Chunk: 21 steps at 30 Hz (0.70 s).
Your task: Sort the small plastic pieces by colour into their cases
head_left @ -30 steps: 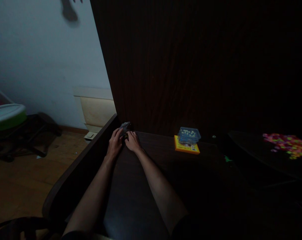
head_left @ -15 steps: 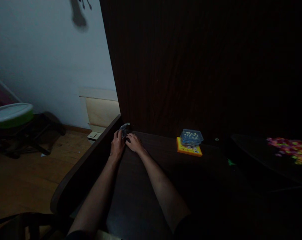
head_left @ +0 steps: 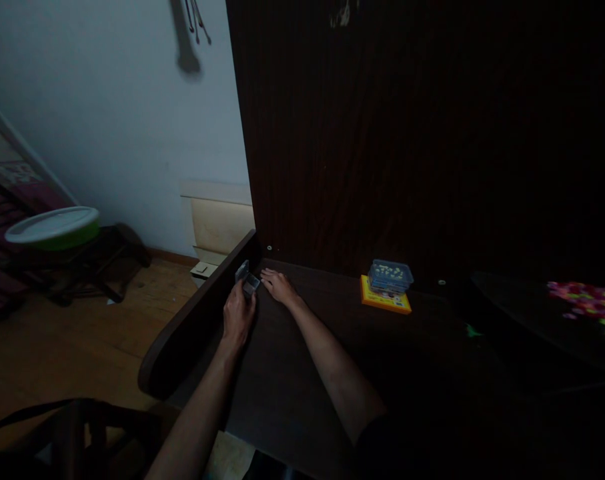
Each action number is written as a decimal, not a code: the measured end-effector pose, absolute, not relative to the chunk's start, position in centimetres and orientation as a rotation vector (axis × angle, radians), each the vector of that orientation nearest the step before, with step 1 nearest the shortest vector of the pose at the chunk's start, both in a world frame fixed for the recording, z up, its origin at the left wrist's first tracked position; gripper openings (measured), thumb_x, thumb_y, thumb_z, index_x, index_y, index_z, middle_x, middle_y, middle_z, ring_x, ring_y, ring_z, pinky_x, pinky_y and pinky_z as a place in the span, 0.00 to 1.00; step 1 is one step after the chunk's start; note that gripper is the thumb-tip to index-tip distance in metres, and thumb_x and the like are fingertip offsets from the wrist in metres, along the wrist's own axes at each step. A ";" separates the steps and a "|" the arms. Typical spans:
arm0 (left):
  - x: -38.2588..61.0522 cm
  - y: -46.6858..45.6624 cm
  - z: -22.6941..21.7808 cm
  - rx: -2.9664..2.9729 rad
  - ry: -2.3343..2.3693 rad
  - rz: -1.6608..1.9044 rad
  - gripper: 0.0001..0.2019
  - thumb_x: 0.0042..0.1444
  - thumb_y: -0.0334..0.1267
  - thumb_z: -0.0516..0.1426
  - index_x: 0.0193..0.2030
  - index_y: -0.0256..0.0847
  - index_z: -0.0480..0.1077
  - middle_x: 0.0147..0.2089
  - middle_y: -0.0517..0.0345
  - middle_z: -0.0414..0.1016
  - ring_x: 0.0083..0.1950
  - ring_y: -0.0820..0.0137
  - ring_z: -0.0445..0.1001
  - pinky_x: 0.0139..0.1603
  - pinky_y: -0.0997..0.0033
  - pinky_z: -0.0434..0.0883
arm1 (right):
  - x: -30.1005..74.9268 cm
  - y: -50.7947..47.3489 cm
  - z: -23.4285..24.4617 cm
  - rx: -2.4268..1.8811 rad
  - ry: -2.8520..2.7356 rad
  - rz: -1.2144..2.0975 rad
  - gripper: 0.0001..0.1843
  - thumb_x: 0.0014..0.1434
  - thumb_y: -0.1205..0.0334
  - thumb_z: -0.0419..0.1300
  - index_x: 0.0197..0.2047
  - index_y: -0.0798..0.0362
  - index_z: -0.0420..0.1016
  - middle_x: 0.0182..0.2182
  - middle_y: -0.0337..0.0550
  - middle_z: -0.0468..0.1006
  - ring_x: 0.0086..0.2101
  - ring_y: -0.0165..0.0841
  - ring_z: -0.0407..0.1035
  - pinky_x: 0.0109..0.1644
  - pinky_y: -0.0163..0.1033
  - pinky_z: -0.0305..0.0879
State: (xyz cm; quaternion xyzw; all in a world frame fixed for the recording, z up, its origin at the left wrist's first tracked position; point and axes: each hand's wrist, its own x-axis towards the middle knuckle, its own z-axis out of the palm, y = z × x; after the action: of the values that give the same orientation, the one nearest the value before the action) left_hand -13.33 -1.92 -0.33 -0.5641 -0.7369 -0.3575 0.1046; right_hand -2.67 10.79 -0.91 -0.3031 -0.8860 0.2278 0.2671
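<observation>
My left hand (head_left: pixel 239 313) is closed round a small grey object (head_left: pixel 247 280) held just above the dark wooden desk (head_left: pixel 302 373), near its far left corner. What the object is I cannot make out in the dim light. My right hand (head_left: pixel 278 285) lies flat on the desk top right beside it, fingers stretched toward the back panel, holding nothing.
A clear blue box of small pale pieces (head_left: pixel 391 275) sits on an orange-yellow book (head_left: pixel 385 300) at the back of the desk. Bright pink and yellow pieces (head_left: pixel 585 299) lie at far right. A tall dark panel (head_left: pixel 407 133) backs the desk. A green-rimmed white tray (head_left: pixel 52 227) stands at left.
My left hand has drawn back toward me with the grey object. My right hand has let go of it and flattened on the desk. The view has shifted leftward.
</observation>
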 end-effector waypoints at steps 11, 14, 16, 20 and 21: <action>-12.1 -3.1 1.3 -1.588 -2.332 -0.613 0.24 0.62 0.49 0.50 0.53 0.27 0.68 0.38 0.36 0.78 0.44 0.53 0.75 0.45 0.59 0.71 | 2.5 7.4 -0.9 -0.857 -2.343 0.631 0.18 0.63 0.69 0.52 0.53 0.53 0.76 0.54 0.48 0.74 0.58 0.34 0.64 0.64 0.47 0.58; -11.9 -3.0 1.4 -1.588 -2.300 -0.546 0.25 0.62 0.49 0.49 0.52 0.27 0.69 0.38 0.37 0.78 0.43 0.53 0.74 0.45 0.59 0.70 | 4.0 6.5 -0.5 -0.828 -2.265 0.629 0.20 0.60 0.68 0.55 0.56 0.50 0.73 0.59 0.47 0.69 0.63 0.38 0.56 0.66 0.54 0.52; -12.0 -3.0 1.3 -1.561 -2.267 -0.514 0.24 0.62 0.49 0.49 0.51 0.28 0.70 0.38 0.38 0.77 0.43 0.53 0.74 0.44 0.59 0.70 | 5.4 6.1 0.0 -0.814 -2.159 0.621 0.23 0.60 0.66 0.56 0.59 0.48 0.71 0.62 0.47 0.64 0.65 0.40 0.50 0.66 0.58 0.49; -12.0 -2.9 1.1 -1.537 -2.248 -0.470 0.23 0.62 0.48 0.48 0.51 0.29 0.70 0.37 0.38 0.74 0.44 0.53 0.72 0.41 0.60 0.71 | 10.5 6.1 1.4 -0.811 -2.083 0.511 0.20 0.61 0.63 0.54 0.55 0.48 0.74 0.61 0.45 0.67 0.65 0.38 0.51 0.65 0.55 0.53; -12.0 -2.9 1.1 -1.538 -2.253 -0.470 0.23 0.62 0.48 0.48 0.51 0.29 0.70 0.38 0.38 0.74 0.44 0.53 0.71 0.40 0.61 0.71 | 12.2 6.4 2.0 -0.821 -2.074 0.440 0.19 0.62 0.62 0.53 0.54 0.48 0.75 0.60 0.45 0.69 0.64 0.38 0.53 0.65 0.55 0.53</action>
State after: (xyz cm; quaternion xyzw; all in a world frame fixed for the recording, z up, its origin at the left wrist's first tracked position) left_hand -12.05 -2.87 1.07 -0.5459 -0.7997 -0.1667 0.1860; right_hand 12.24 6.37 2.03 -0.3275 -0.8276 0.1758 0.4206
